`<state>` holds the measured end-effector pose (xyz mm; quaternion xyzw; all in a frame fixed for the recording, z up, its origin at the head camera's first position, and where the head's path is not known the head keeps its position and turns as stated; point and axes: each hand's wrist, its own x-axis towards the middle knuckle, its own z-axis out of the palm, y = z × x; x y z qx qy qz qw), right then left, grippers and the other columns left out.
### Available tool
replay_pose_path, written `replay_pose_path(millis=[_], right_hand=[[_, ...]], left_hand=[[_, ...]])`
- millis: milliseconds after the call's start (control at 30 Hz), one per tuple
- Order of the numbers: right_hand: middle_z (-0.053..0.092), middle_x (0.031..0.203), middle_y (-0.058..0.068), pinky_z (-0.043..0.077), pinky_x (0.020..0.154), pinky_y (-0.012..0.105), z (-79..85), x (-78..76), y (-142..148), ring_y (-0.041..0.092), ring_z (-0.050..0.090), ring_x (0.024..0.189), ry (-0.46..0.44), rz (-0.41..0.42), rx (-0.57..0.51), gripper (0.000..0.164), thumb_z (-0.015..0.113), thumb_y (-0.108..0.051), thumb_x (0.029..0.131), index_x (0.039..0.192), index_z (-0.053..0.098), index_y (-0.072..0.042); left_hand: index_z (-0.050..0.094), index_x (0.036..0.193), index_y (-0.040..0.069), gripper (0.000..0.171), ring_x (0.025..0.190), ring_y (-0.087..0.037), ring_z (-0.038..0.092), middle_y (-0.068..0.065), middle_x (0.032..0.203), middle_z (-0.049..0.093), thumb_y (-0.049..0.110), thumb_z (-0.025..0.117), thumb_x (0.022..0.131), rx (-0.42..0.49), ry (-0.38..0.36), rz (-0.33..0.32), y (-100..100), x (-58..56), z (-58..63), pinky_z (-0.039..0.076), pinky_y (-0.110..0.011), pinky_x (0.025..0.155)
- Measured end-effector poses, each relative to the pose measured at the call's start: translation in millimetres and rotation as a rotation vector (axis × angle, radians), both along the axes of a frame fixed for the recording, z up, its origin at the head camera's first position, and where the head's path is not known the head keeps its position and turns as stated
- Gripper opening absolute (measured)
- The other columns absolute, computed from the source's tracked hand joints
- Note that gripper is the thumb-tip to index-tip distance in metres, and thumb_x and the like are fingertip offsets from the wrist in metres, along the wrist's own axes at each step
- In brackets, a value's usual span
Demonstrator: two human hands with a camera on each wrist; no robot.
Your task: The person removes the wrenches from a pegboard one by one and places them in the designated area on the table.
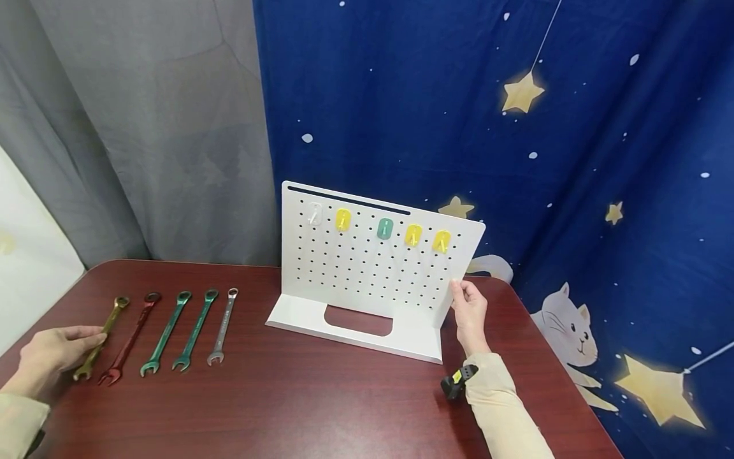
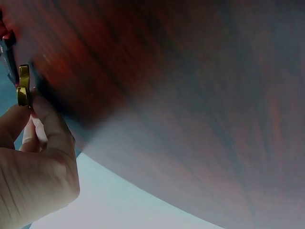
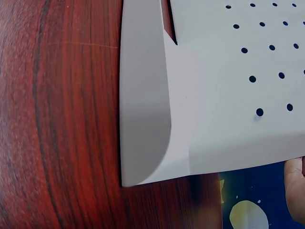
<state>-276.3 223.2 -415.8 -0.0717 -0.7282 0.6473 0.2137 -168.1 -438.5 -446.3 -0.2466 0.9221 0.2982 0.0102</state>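
At the table's left side, my left hand (image 1: 57, 352) pinches a gold combination wrench (image 1: 116, 312) by its shaft, between thumb and fingers. The left wrist view shows the open end of that wrench (image 2: 23, 86) just past the fingertips; whether it touches the table I cannot tell. A white pegboard stand (image 1: 367, 268) stands upright near the back. My right hand (image 1: 470, 312) grips its right edge with thumb and fingers. Only part of that hand (image 3: 295, 188) shows in the right wrist view, at the board's edge (image 3: 224, 157).
Right of the gold wrench lie a red wrench (image 1: 130, 338), two green wrenches (image 1: 167, 333) and a silver wrench (image 1: 224, 326), roughly parallel. Along the pegboard's upper part sit a clear hook (image 1: 315, 214), a green hook (image 1: 385, 228) and yellow hooks (image 1: 343, 219). Curtains hang behind the table (image 1: 321, 408).
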Motion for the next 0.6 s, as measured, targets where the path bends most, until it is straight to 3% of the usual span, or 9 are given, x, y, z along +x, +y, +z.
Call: replay_pose_path(millis=[67, 233, 467, 600], right_hand=[[0.065, 0.082, -0.017, 0.048, 0.071, 0.017, -1.1, -0.4, 0.8, 0.003, 0.057, 0.079, 0.014, 0.004, -0.001, 0.028, 0.060, -0.034, 0.091, 0.092, 0.062, -0.006], [0.066, 0.081, -0.013, 0.047, 0.069, 0.019, -2.6, -1.0, 2.6, 0.003, 0.057, 0.076, 0.059, 0.010, -0.019, 0.025, 0.062, -0.034, 0.090, 0.086, 0.063, -0.010], [0.063, 0.076, -0.017, 0.047, 0.067, 0.022, 1.7, 0.6, 0.4, 0.005, 0.052, 0.072, 0.014, -0.011, -0.018, 0.030, 0.060, -0.031, 0.092, 0.093, 0.061, -0.001], [0.064, 0.077, -0.019, 0.048, 0.070, 0.020, 1.6, 0.7, -0.7, 0.004, 0.054, 0.076, -0.005, -0.005, -0.015, 0.032, 0.060, -0.029, 0.093, 0.097, 0.060, 0.002]], left_hand=[[0.065, 0.104, -0.003, 0.043, 0.113, -0.056, 0.033, -0.029, 0.098, 0.062, 0.037, 0.059, 0.090, 0.007, -0.014, 0.032, 0.4, -1.6, -0.2, 0.028, -0.066, 0.091], [0.063, 0.109, -0.001, 0.043, 0.109, -0.055, 0.037, -0.020, 0.084, 0.066, 0.038, 0.060, 0.090, -0.035, -0.051, 0.050, 0.1, -7.0, 1.0, 0.034, -0.064, 0.088], [0.064, 0.108, -0.002, 0.043, 0.109, -0.057, 0.037, -0.029, 0.100, 0.062, 0.036, 0.062, 0.088, -0.093, -0.045, 0.021, -0.4, -6.2, 0.4, 0.036, -0.061, 0.083], [0.064, 0.105, -0.003, 0.039, 0.106, -0.056, 0.039, -0.023, 0.088, 0.066, 0.033, 0.063, 0.087, -0.108, -0.025, 0.013, 0.3, -3.4, -1.0, 0.037, -0.059, 0.078]])
